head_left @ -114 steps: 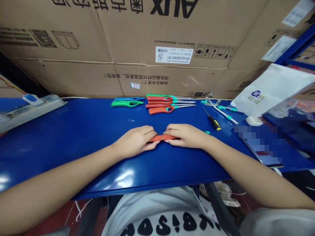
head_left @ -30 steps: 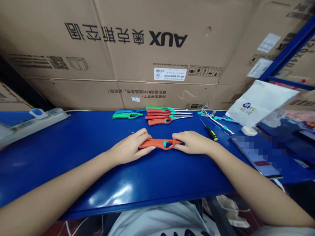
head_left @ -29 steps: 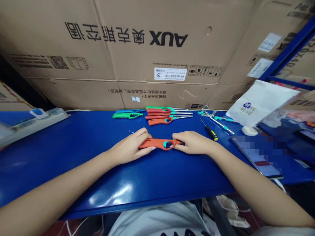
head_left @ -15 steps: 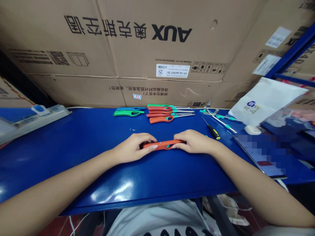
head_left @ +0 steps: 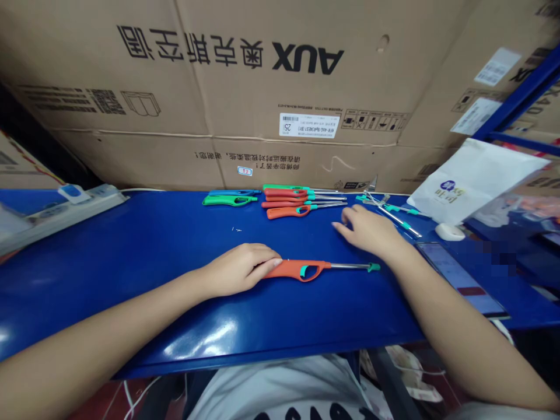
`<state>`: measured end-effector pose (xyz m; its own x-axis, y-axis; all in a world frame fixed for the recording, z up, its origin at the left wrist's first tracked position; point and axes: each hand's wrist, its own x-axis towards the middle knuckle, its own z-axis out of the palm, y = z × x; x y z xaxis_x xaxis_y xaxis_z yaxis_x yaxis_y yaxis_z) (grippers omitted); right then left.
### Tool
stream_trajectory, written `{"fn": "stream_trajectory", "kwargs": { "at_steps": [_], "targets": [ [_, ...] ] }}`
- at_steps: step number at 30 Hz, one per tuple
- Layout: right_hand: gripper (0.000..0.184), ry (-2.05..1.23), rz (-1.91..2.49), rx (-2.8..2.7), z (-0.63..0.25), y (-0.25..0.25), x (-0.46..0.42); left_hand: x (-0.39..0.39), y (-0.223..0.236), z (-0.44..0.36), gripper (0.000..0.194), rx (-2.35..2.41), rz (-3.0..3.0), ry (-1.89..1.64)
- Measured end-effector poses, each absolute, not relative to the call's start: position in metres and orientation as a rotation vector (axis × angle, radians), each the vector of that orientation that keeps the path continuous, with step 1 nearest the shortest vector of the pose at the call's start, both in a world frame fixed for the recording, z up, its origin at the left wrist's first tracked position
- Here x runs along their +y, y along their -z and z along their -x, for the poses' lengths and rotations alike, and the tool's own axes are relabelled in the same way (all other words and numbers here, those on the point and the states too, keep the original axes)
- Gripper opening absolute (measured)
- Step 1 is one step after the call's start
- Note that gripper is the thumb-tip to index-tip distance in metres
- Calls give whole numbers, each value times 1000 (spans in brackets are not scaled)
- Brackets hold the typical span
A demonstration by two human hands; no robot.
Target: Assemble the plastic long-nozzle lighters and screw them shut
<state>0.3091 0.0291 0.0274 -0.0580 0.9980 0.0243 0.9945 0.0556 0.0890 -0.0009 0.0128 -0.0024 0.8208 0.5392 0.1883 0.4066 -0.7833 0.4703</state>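
My left hand is closed around the rear of an orange long-nosed lighter, low over the blue table. The lighter has a green trigger in its loop, and a metal tube runs out from its front, ending in a green piece. To the right, my right hand is away from the lighter, thumb and fingers apart and partly curled, with nothing visible between them. Beyond it lie loose metal tubes with green pieces. The yellow-and-black screwdriver is hidden by my right hand.
Several lighters with tubes lie at the back middle. Green and blue handles lie left of them. A phone, a white earbud case and a white bag are on the right. A power strip lies left.
My right hand has let go of the lighter's front and moved right and away from me, over the screwdriver. The lighter has turned slightly and its tube shows now.
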Motion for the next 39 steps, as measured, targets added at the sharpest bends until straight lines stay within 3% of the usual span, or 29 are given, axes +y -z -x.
{"fn": "stream_trajectory", "kwargs": {
  "at_steps": [5, 8, 12, 16, 19, 24, 29, 39],
  "targets": [
    [52, 6, -2362, 1619, -345, -36, 43, 14, 7, 2, 33, 787, -2722, -375],
    [40, 164, -2268, 1564, -354, -40, 46, 15, 6, 4, 34, 846, -2802, -355],
    [32, 175, -2241, 1617, -358, -46, 44, 11, -4, 7, 34, 855, -2865, -333],
    [33, 1, -2536, 1910, -359, -51, 40, 6, -16, 10, 26, 820, -2921, -220],
    [21, 337, -2655, 2442, -345, -45, 38, 4, -19, 10, 25, 825, -2881, -153],
    [24, 657, -2385, 2912, -290, -16, 25, -1, -13, 1, 23, 869, -2685, -245],
    [31, 1358, -2004, 2873, -254, 8, 17, -9, -6, -8, 21, 904, -2606, -272],
    [32, 1388, -1786, 2888, -210, 14, 37, -12, 1, -10, 23, 934, -2730, -272]
  ]
}}
